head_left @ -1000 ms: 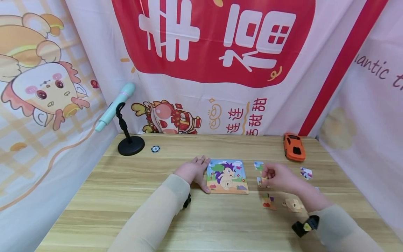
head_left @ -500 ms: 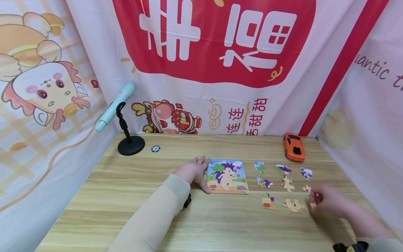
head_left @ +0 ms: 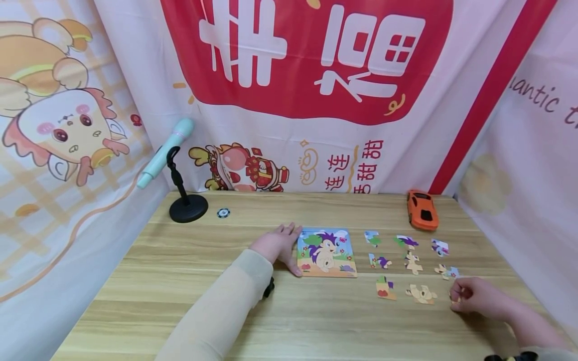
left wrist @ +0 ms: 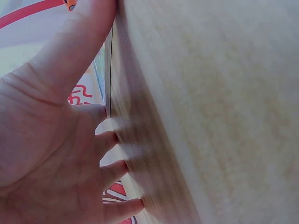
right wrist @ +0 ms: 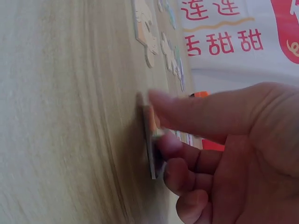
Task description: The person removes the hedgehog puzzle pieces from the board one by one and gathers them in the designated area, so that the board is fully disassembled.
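Note:
In the head view, my left hand (head_left: 281,248) lies along the left side of a square hedgehog puzzle (head_left: 326,253), fingers spread. Its thumb reaches the board's lower left corner; the left wrist view shows the fingers straight against the board's edge and tabletop. At the far right, my right hand (head_left: 480,297) has its fingers curled and pinches a small puzzle piece (right wrist: 152,144) low at the table surface. The fingers mostly cover that piece. Left of this hand lie loose pieces in rough rows, among them a beige body piece (head_left: 422,295) and a red-and-green corner piece (head_left: 386,289).
An orange toy car (head_left: 422,210) stands at the back right. At the back left are a black stand (head_left: 187,207) with a mint microphone (head_left: 167,152) and a poker chip (head_left: 223,213). Printed cloth (head_left: 289,160) hangs behind the wooden table.
My right hand went from the left column of loose pieces to the far right, then shifted slightly right and down with a piece at its fingertips. The left hand kept its place.

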`<state>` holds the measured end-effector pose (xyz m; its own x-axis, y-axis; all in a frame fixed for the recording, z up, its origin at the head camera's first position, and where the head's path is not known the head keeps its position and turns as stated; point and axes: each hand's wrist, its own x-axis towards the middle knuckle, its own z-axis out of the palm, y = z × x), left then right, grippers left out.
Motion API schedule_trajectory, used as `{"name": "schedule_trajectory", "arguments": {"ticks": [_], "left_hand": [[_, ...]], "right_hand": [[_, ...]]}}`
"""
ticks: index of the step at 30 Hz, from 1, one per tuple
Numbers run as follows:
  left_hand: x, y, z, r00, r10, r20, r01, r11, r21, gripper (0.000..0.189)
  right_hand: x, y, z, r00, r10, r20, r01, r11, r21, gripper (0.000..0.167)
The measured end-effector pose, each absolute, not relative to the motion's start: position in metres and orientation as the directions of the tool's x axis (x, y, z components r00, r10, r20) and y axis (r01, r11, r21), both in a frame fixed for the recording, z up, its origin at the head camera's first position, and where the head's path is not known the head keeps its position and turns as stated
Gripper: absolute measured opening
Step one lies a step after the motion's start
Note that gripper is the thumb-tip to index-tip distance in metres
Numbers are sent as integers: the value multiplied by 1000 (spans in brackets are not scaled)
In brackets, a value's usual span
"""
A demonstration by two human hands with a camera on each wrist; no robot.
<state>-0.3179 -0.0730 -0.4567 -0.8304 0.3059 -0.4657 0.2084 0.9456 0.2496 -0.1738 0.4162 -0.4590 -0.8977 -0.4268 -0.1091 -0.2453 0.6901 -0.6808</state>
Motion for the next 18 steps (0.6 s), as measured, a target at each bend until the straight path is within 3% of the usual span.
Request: {"name": "schedule_trajectory", "arguments": {"ticks": [4,11,18], "left_hand": [[-321,-72,-459,-825,312,-471,208,943,260,146],[-319,-70,-455,-824,327,-464,229,940,254,143],[-305,-76,-442,-829,329,-451,209,932,295,138]], "right_hand": [[-174,419,-460,-887,-449,-109,-251,667,-701,13],[-173,417,-455,-906,-395,-151,-182,687,-703,19],[-188,381,-432,-887,-404,-224,-118,667,-735,18]]}}
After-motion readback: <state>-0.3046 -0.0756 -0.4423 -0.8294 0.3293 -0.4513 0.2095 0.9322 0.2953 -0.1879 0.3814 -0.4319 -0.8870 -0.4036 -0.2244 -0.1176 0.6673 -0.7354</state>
